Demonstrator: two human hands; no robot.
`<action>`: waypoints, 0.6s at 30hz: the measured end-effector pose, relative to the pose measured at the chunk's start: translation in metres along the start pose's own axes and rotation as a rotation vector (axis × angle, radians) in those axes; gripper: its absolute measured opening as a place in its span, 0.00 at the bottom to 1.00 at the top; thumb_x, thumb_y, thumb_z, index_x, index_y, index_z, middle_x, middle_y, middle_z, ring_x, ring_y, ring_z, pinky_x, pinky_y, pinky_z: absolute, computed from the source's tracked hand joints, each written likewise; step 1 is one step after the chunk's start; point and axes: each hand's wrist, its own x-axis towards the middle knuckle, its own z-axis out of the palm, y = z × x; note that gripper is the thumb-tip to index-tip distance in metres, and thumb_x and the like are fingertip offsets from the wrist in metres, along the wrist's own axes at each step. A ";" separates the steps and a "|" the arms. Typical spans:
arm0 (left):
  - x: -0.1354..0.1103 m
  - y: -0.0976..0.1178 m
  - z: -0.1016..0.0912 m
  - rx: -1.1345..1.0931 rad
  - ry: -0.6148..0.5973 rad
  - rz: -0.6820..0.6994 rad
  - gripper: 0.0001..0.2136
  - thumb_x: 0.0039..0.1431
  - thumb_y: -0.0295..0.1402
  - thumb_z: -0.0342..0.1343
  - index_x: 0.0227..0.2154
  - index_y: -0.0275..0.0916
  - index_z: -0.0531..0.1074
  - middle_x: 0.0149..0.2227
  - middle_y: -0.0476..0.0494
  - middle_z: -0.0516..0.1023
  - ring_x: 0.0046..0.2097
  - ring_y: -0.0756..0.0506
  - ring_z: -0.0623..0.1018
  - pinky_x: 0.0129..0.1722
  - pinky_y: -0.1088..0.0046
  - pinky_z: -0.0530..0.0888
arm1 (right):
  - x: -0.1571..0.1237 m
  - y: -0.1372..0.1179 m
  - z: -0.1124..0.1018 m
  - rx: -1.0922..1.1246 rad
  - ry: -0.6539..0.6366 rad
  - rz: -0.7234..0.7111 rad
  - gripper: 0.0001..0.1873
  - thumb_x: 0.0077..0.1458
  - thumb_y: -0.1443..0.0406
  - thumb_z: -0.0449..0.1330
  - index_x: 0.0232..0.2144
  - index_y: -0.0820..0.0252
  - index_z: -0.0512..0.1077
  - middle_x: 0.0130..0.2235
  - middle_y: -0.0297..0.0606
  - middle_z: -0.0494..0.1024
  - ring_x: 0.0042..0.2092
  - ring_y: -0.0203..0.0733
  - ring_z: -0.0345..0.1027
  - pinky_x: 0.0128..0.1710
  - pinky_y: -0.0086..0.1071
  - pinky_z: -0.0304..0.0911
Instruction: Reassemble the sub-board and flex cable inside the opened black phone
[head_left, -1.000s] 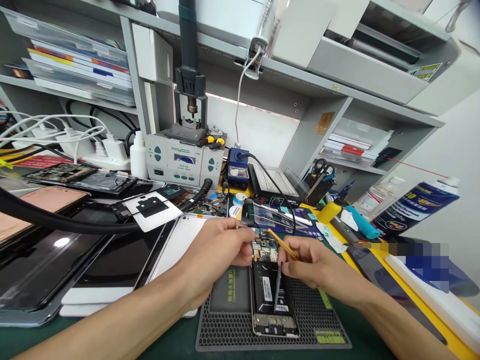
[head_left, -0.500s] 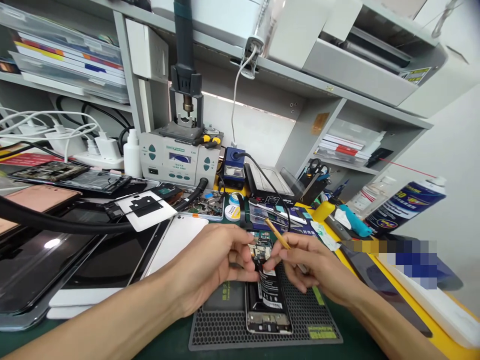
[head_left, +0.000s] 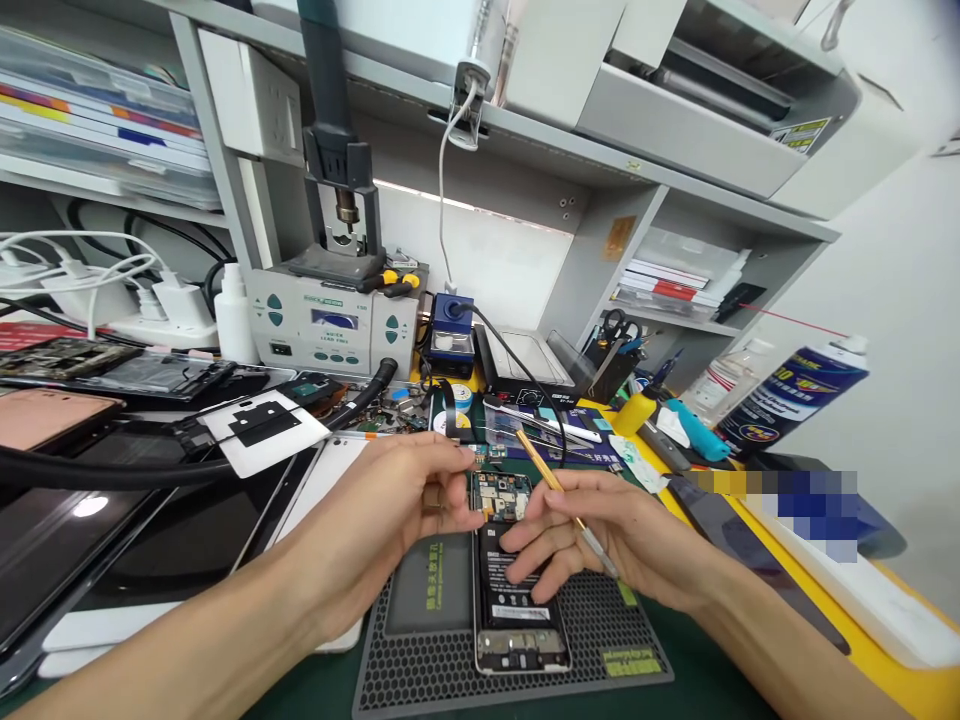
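An opened phone (head_left: 517, 655) lies on a grey honeycomb mat (head_left: 409, 660), its long black battery (head_left: 501, 575) and upper circuit board (head_left: 491, 497) exposed. My left hand (head_left: 409, 495) is at the phone's upper left edge with its fingers curled together. A small green board (head_left: 491, 453) shows beside its fingertips; whether they pinch it is unclear. My right hand (head_left: 600, 520) holds a gold pen-like tool (head_left: 536, 460) slanting between thumb and fingers. Its other fingers extend over the battery, partly hiding it.
Behind stand a hot-air station (head_left: 330, 325) and a small blue soldering unit (head_left: 452, 335). Phones and a thick black hose (head_left: 112, 470) crowd the left. Right of the mat are a yellow bottle (head_left: 634, 412), a dark phone panel (head_left: 757, 570) and a spray can (head_left: 795, 395).
The view has shifted rightward. The battery looked slanted and curved before and now lies straight in the phone. My right hand's fingers have spread over it, and more of the circuit board shows.
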 end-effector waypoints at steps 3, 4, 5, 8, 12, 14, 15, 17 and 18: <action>0.001 -0.001 0.001 0.011 -0.005 -0.006 0.12 0.59 0.31 0.60 0.21 0.38 0.70 0.23 0.50 0.69 0.29 0.49 0.69 0.49 0.55 0.79 | 0.001 0.002 0.002 0.045 -0.046 0.022 0.12 0.67 0.64 0.58 0.37 0.67 0.77 0.42 0.54 0.86 0.42 0.53 0.83 0.41 0.42 0.77; 0.001 -0.001 0.002 0.014 -0.007 -0.006 0.12 0.59 0.31 0.60 0.21 0.38 0.70 0.23 0.50 0.69 0.29 0.49 0.69 0.49 0.56 0.79 | 0.002 0.003 0.003 0.056 -0.064 0.029 0.12 0.67 0.64 0.58 0.37 0.67 0.78 0.43 0.55 0.86 0.43 0.54 0.83 0.42 0.43 0.77; 0.001 -0.001 0.002 0.017 -0.010 -0.006 0.12 0.59 0.31 0.60 0.20 0.38 0.70 0.23 0.50 0.69 0.30 0.49 0.69 0.48 0.56 0.79 | 0.002 0.004 0.003 0.063 -0.081 0.038 0.12 0.67 0.64 0.58 0.37 0.68 0.78 0.44 0.56 0.85 0.44 0.55 0.83 0.42 0.43 0.76; 0.001 -0.001 0.003 0.030 -0.020 -0.009 0.14 0.59 0.31 0.60 0.19 0.38 0.68 0.24 0.50 0.68 0.31 0.48 0.69 0.48 0.57 0.79 | 0.003 0.006 0.003 0.073 -0.118 0.059 0.12 0.65 0.64 0.60 0.38 0.70 0.79 0.44 0.59 0.85 0.44 0.59 0.83 0.41 0.46 0.77; 0.000 -0.002 0.002 0.037 -0.022 -0.018 0.13 0.58 0.32 0.61 0.20 0.38 0.69 0.23 0.50 0.69 0.30 0.48 0.69 0.49 0.56 0.78 | 0.004 0.004 0.001 0.081 -0.087 0.024 0.11 0.66 0.65 0.59 0.39 0.69 0.79 0.46 0.57 0.85 0.46 0.58 0.82 0.46 0.47 0.76; -0.001 -0.003 0.002 0.045 -0.021 -0.017 0.13 0.58 0.32 0.62 0.20 0.38 0.69 0.23 0.50 0.70 0.31 0.48 0.70 0.50 0.56 0.78 | 0.005 0.002 0.000 0.080 -0.055 -0.004 0.11 0.67 0.65 0.59 0.39 0.68 0.79 0.47 0.56 0.84 0.48 0.56 0.81 0.49 0.46 0.74; -0.001 -0.003 0.001 0.051 -0.020 -0.018 0.13 0.58 0.32 0.62 0.20 0.38 0.69 0.23 0.50 0.70 0.31 0.48 0.70 0.50 0.55 0.78 | 0.005 0.002 -0.001 0.078 -0.043 -0.012 0.11 0.67 0.66 0.58 0.40 0.68 0.79 0.47 0.55 0.84 0.48 0.56 0.81 0.49 0.46 0.74; -0.001 -0.004 0.001 0.057 -0.022 -0.030 0.13 0.58 0.32 0.62 0.19 0.38 0.68 0.23 0.50 0.69 0.31 0.48 0.70 0.50 0.55 0.78 | 0.005 0.001 -0.003 0.070 -0.031 -0.017 0.11 0.67 0.66 0.59 0.40 0.69 0.79 0.47 0.56 0.84 0.48 0.56 0.81 0.49 0.45 0.74; -0.001 -0.005 0.001 0.057 -0.031 -0.038 0.14 0.58 0.33 0.63 0.19 0.38 0.68 0.24 0.50 0.69 0.31 0.48 0.69 0.50 0.56 0.78 | 0.005 0.001 -0.003 0.064 -0.024 -0.020 0.11 0.67 0.66 0.59 0.40 0.69 0.79 0.47 0.55 0.84 0.48 0.56 0.81 0.49 0.45 0.74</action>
